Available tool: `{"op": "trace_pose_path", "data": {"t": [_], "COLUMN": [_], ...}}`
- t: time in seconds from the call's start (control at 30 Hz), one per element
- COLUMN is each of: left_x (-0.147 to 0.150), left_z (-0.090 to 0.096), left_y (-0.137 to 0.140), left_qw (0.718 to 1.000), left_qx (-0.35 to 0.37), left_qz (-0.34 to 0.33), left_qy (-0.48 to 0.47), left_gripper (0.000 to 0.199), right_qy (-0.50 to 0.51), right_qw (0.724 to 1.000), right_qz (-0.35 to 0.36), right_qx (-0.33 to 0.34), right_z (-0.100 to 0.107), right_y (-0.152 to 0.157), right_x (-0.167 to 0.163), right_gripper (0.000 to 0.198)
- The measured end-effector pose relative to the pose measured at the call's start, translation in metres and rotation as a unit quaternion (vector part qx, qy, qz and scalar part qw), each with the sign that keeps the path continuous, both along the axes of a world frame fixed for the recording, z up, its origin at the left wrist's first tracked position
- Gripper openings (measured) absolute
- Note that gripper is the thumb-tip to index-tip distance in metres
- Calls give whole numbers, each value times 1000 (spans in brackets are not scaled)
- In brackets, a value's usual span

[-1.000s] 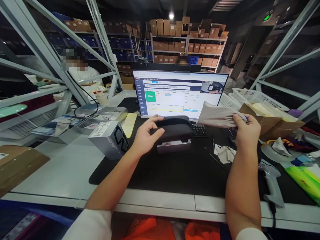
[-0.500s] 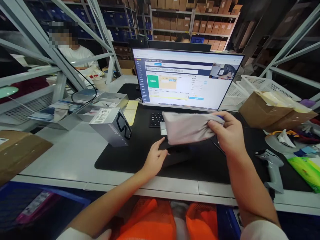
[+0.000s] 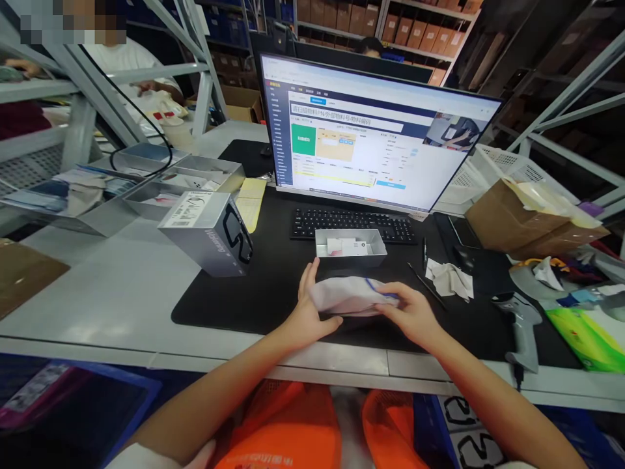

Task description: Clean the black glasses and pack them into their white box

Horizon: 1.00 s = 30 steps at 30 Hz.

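Note:
A light grey fabric pouch point(image 3: 344, 294) with a blue edge is held low over the black desk mat, lying roughly level. Its right end, by the blue edge, is pinched in my right hand point(image 3: 413, 316). My left hand point(image 3: 307, 316) cups the left end, fingers on the far side and thumb on the near side. What the pouch contains is hidden. Just beyond it sits an open grey box tray point(image 3: 375, 246) with white papers or cards inside. A grey product box point(image 3: 208, 242) picturing black eyewear stands to the left.
A monitor point(image 3: 351, 169) and keyboard point(image 3: 336, 225) stand behind the tray. To the right lie a crumpled cloth point(image 3: 450, 280), a pen, a phone and a barcode scanner point(image 3: 520, 329). Open grey trays point(image 3: 205, 179) and yellow paper point(image 3: 251, 205) are at left. A co-worker sits beyond the metal frame.
The pouch has come down and toward me from in front of the monitor, uncovering the open box tray and keyboard. My left hand has gone from pointing to cupping the pouch's left end.

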<state>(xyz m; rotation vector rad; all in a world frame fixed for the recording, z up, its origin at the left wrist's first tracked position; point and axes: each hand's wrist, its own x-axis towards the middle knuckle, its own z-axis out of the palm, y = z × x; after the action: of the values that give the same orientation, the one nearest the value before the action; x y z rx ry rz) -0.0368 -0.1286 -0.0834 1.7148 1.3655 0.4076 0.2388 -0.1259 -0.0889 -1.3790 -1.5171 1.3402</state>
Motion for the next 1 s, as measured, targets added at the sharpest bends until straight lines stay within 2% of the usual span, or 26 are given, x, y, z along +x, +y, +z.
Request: {"op": "trace_pose_path", "data": {"t": [0.03, 0.1, 0.2, 0.3, 0.4, 0.47, 0.53, 0.6, 0.63, 0.77, 0.8, 0.9, 0.93, 1.0], "left_x": [0, -1, -2, 0, 1, 1, -1, -3, -4, -6, -4, 8, 14, 26], "left_z": [0, -1, -1, 0, 1, 3, 8, 15, 18, 30, 33, 44, 48, 56], "left_y": [0, -1, -2, -3, -2, -2, -4, -6, -8, -13, -12, -4, 0, 10], "left_qw": [1000, 1000, 1000, 999, 997, 994, 981, 965, 962, 968, 966, 948, 939, 918], "left_qx": [3, 8, 12, 20, 38, 92, 182, 250, 257, 166, 144, 96, 77, 40], "left_qz": [6, 8, -4, -23, -43, -44, -30, -38, -55, -124, -129, -163, -185, -240], "left_qy": [-3, -2, 10, 28, 45, 49, 53, 63, 71, 144, 172, 255, 278, 315], "left_gripper": [80, 70, 58, 56, 54, 48, 36, 23, 20, 15, 18, 39, 45, 53], "right_qy": [-10, -81, -228, -277, -302, -319, -313, -277, -253, -202, -198, -198, -208, -248], "right_qw": [999, 988, 948, 927, 919, 908, 902, 912, 922, 965, 970, 967, 964, 957], "right_qz": [48, 117, 176, 229, 242, 263, 293, 301, 293, 162, 136, 145, 153, 137], "right_qx": [8, 66, 137, 109, 79, 65, 41, 8, -8, -34, -40, -62, -63, -63], "right_z": [-3, -5, 5, 14, 12, 6, 2, 0, -1, -10, -16, -35, -41, -48], "right_y": [7, 20, 30, 31, 29, 30, 33, 37, 38, 26, 19, -3, -8, -15], "right_x": [-6, -11, -4, 3, -4, -13, -17, -14, -10, 16, 21, 24, 21, 15], "right_gripper": [26, 27, 38, 41, 41, 42, 42, 42, 41, 32, 37, 71, 73, 55]}}
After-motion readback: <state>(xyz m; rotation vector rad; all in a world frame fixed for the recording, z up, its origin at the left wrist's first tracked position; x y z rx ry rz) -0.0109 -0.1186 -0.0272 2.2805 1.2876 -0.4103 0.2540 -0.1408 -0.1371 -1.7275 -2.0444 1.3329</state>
